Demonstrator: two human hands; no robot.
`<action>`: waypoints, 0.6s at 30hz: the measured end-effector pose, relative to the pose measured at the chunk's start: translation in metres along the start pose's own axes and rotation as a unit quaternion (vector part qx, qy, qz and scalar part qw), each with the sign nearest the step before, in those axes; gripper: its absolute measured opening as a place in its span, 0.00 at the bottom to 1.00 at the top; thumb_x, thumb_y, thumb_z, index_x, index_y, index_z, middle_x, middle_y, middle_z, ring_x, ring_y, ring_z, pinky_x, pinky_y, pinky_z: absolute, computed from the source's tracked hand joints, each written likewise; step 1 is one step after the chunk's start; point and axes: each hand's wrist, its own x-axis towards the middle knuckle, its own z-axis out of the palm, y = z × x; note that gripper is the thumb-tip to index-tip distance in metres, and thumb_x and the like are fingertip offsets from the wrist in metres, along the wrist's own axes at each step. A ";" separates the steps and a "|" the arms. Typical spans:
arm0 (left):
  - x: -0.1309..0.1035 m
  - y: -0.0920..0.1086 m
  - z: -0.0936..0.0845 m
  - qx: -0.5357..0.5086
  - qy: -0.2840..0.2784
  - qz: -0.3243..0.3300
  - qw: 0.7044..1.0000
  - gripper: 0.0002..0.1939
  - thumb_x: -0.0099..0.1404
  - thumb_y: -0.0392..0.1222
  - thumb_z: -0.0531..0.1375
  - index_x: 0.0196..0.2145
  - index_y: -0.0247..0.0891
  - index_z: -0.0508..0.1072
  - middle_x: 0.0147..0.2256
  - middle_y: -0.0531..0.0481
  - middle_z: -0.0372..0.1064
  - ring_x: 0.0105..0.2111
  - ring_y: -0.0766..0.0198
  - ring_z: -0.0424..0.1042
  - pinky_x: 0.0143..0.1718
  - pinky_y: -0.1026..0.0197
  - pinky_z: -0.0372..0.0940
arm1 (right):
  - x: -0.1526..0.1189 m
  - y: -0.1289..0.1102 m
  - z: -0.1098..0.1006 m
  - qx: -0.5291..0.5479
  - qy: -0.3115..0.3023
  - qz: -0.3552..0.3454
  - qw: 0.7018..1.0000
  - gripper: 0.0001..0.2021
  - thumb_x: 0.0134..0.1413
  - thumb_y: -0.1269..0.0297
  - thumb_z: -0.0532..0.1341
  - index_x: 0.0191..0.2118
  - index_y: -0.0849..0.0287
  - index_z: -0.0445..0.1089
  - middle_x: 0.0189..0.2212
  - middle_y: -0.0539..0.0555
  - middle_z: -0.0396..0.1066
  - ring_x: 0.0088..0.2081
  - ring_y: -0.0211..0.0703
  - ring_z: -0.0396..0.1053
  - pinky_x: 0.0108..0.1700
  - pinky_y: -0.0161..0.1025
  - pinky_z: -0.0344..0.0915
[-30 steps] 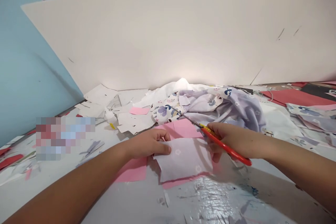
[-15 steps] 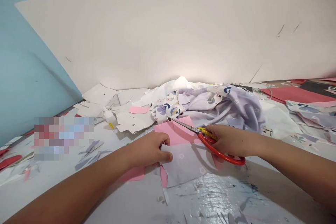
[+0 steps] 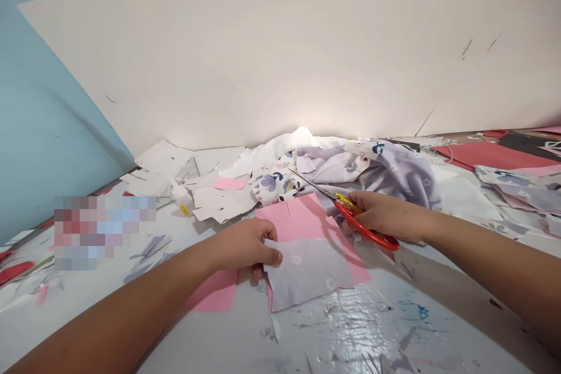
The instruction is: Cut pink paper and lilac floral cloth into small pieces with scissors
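Left hand [image 3: 254,245] pinches cloth [image 3: 311,274] by its left edge over pink paper [image 3: 291,219], likely keeping both aligned; right hand [image 3: 380,214], beyond cloth's far right corner, grips scissors [image 3: 371,235] (clear of it)

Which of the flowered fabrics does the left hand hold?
The flat lavender piece over the pink sheet: the left hand grips its edge, unlike the bunched fabric behind and pieces at far right.

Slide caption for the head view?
Left hand pinches lavender floral fabric over pink paper; right hand holds red-handled scissors.
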 end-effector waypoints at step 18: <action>-0.029 0.033 0.030 0.420 0.164 0.244 0.859 0.13 0.62 0.43 0.47 0.33 0.38 0.70 0.40 0.42 0.68 0.41 0.53 0.66 0.41 0.53 0.59 | 0.011 0.011 0.009 0.125 -0.014 -0.025 0.992 0.08 0.41 0.68 0.62 0.29 0.59 0.60 0.19 0.46 0.64 0.17 0.31 0.59 0.19 0.29 0.56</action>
